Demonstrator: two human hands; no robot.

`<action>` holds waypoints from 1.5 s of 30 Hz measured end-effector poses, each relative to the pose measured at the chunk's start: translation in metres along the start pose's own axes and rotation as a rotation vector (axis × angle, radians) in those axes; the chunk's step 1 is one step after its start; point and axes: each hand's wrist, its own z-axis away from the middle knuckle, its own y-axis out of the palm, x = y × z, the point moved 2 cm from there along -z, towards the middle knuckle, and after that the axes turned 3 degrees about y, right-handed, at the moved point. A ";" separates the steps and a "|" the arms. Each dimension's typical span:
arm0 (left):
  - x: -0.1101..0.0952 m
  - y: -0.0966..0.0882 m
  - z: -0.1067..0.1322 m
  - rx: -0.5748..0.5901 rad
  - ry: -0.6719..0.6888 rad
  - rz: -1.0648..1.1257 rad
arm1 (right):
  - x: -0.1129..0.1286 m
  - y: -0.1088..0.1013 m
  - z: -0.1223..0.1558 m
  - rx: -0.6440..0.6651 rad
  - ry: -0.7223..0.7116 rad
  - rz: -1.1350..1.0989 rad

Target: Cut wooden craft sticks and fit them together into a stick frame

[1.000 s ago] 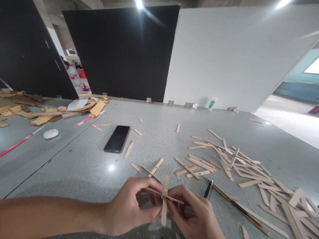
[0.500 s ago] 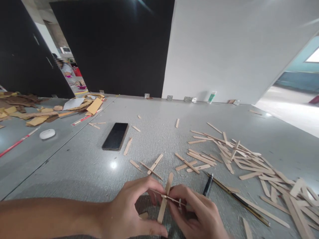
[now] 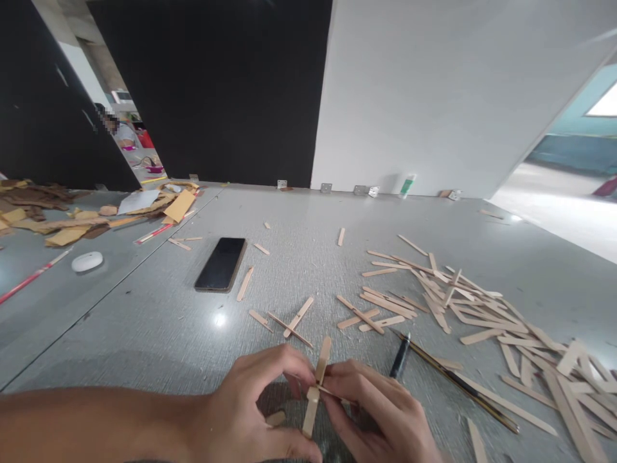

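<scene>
Between my two hands stands a wooden craft stick [image 3: 311, 417], pointing away from me. A second, thin-looking stick [image 3: 330, 392] crosses it near the middle, partly hidden by my fingers. My left hand [image 3: 255, 405] is closed on the upright stick, index finger at the crossing and thumb by the lower end. Pinched at the crossing from the other side is the second stick, in my right hand [image 3: 378, 405]. Just beyond lie a crossed pair of sticks [image 3: 297, 318] and another crossed pair [image 3: 360, 315].
A heap of craft sticks [image 3: 482, 315] spreads along the right. By my right hand are a black pen [image 3: 400, 357] and a long dark-gold pencil-like rod [image 3: 463, 386]. A phone [image 3: 220, 263] and white earbud case [image 3: 87, 262] lie left. Panels [image 3: 216, 90] stand behind.
My fingers have closed in around the crossing, and less of the second stick shows on both sides. The view has shifted slightly; the things on the table lie as before.
</scene>
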 end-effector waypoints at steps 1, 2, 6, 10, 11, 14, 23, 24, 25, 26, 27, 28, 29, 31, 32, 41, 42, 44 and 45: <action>0.000 0.000 0.000 0.001 -0.007 0.003 | 0.001 0.000 0.001 -0.002 0.006 0.012; 0.001 0.001 0.000 0.004 -0.020 0.009 | 0.001 0.000 0.001 -0.002 0.018 0.029; 0.005 0.002 0.001 -0.008 -0.054 0.051 | 0.002 0.000 0.005 0.001 0.066 0.070; 0.002 0.000 -0.001 0.030 0.036 -0.078 | 0.001 0.002 0.004 0.059 0.058 0.006; 0.001 0.000 -0.003 0.065 0.038 -0.098 | 0.000 0.002 0.004 0.058 0.061 0.001; 0.000 -0.001 -0.006 0.097 0.003 -0.071 | 0.000 0.002 0.003 0.037 0.066 0.030; -0.001 -0.002 -0.009 0.132 -0.112 0.004 | 0.005 0.001 0.003 -0.002 0.117 0.119; -0.001 -0.002 -0.009 0.136 -0.114 0.010 | 0.004 0.001 0.003 0.000 0.123 0.114; 0.000 -0.002 -0.008 0.135 -0.117 0.012 | 0.004 0.001 0.002 0.005 0.128 0.110; 0.000 -0.002 -0.008 0.133 -0.119 0.014 | 0.003 0.002 0.002 0.006 0.126 0.106; 0.000 -0.002 -0.008 0.131 -0.119 0.018 | 0.003 0.002 0.002 0.006 0.121 0.105; 0.000 -0.002 -0.007 0.130 -0.121 0.021 | 0.002 0.002 0.002 0.004 0.118 0.107; 0.000 -0.002 -0.007 0.131 -0.125 0.022 | 0.002 0.002 0.002 0.003 0.111 0.107; -0.001 -0.002 -0.008 0.135 -0.131 0.020 | 0.001 0.002 0.002 0.000 0.103 0.109; -0.001 -0.003 -0.008 0.138 -0.133 0.016 | 0.001 0.001 0.002 0.000 0.103 0.107; 0.003 -0.003 -0.008 0.117 -0.119 0.053 | 0.001 0.001 0.000 0.022 0.100 0.108; 0.003 -0.003 -0.008 0.116 -0.121 0.054 | 0.001 0.001 0.000 0.025 0.101 0.114; 0.004 -0.003 -0.008 0.111 -0.127 0.055 | 0.001 0.001 0.001 0.016 0.098 0.119; 0.004 -0.003 -0.008 0.107 -0.130 0.060 | 0.001 0.000 0.001 0.017 0.101 0.108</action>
